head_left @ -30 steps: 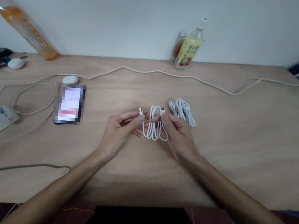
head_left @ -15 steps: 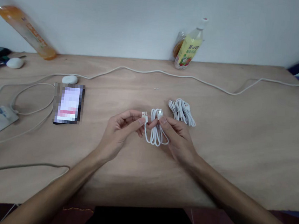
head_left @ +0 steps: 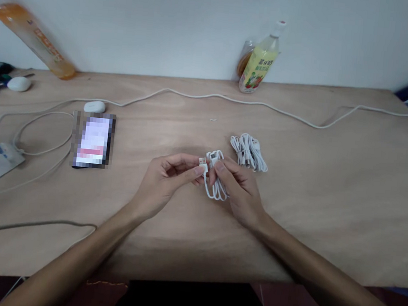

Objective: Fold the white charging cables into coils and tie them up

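A short white cable [head_left: 215,189] hangs in loops between my two hands above the wooden table [head_left: 330,194]. My left hand [head_left: 167,180] pinches the cable's USB plug end between thumb and forefinger. My right hand [head_left: 238,187] is closed on the top of the coil, pinching the other plug beside the first. A second white cable bundle [head_left: 249,151] lies coiled on the table just beyond my right hand, untouched.
A phone [head_left: 93,141] lies left of centre, with a white puck [head_left: 95,107] behind it. A long white cord [head_left: 266,108] snakes across the back. A yellow drink bottle [head_left: 257,64] stands at the wall; an orange bottle [head_left: 34,40] leans far left.
My hands have drawn closer together, bringing the two plug ends nearly side by side. The hanging loops have gathered tighter and shorter.
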The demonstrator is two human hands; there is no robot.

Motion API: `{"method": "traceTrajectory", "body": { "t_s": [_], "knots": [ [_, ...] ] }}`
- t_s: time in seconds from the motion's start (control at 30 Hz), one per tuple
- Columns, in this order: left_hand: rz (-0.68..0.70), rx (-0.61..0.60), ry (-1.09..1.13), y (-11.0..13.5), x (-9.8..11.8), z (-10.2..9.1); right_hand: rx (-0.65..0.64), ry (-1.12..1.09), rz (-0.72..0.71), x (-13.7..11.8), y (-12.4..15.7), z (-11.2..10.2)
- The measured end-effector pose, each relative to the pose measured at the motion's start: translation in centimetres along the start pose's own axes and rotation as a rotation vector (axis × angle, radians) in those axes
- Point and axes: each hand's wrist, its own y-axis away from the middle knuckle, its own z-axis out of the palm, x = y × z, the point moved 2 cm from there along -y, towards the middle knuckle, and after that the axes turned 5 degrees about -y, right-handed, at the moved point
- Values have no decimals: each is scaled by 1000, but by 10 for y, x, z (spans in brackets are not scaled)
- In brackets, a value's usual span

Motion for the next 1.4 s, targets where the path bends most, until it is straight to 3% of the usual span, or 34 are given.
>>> {"method": "traceTrajectory", "body": {
  "t_s": [0.63, 0.93, 1.4],
  "knots": [
    [-31, -20, -34, 2, 0, 1, -58, 86, -11, 0, 3, 0],
    [-1, -9, -116, 2, 1, 0, -99, 156, -97, -2, 4, 1],
    [-6, 30, -145, 2, 2, 0, -150, 176, -68, -1, 2, 0]
  ]
}}
